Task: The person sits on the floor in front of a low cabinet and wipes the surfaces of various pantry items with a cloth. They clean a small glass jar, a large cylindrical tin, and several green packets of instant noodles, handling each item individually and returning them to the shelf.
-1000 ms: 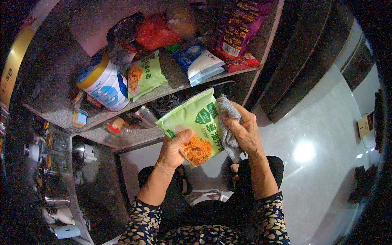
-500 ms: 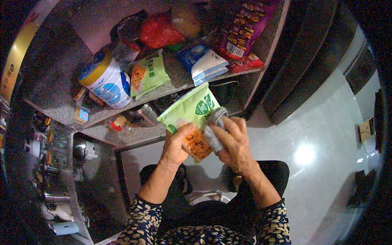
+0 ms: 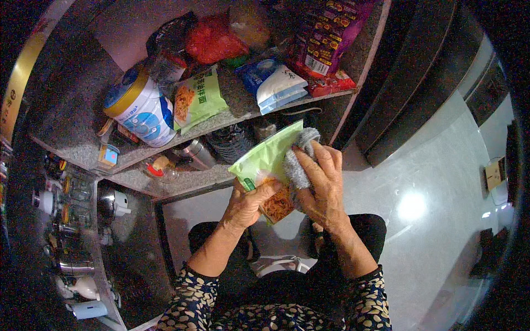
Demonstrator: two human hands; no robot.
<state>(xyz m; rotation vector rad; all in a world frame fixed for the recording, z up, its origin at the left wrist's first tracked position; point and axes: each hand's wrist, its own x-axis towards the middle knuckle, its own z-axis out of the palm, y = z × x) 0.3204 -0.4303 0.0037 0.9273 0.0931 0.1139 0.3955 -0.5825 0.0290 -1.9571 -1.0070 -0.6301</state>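
My left hand (image 3: 247, 205) grips the lower left side of a light green noodle packet (image 3: 264, 158), thumb across its front over a picture of noodles. The packet is tilted in front of the shelf edge. In my right hand (image 3: 322, 190) is a grey cloth (image 3: 298, 172), pressed against the packet's right side and covering part of it. A similar green noodle packet (image 3: 201, 102) leans on the upper shelf, between a white tin with a gold rim (image 3: 144, 113) and a blue and white packet (image 3: 277, 88).
Red bag (image 3: 212, 41) and purple packet (image 3: 326, 38) lie farther back on the shelf (image 3: 232, 116). Below are a metal flask (image 3: 196, 154) and a clear jar with a red lid (image 3: 160, 167). A small blue-topped box (image 3: 109, 155) sits at the left shelf edge. Dark cabinet panels rise at right.
Both hands have shifted slightly right and down with the packet. The packet has turned so its printed front is more angled, and the cloth stays against its right side.
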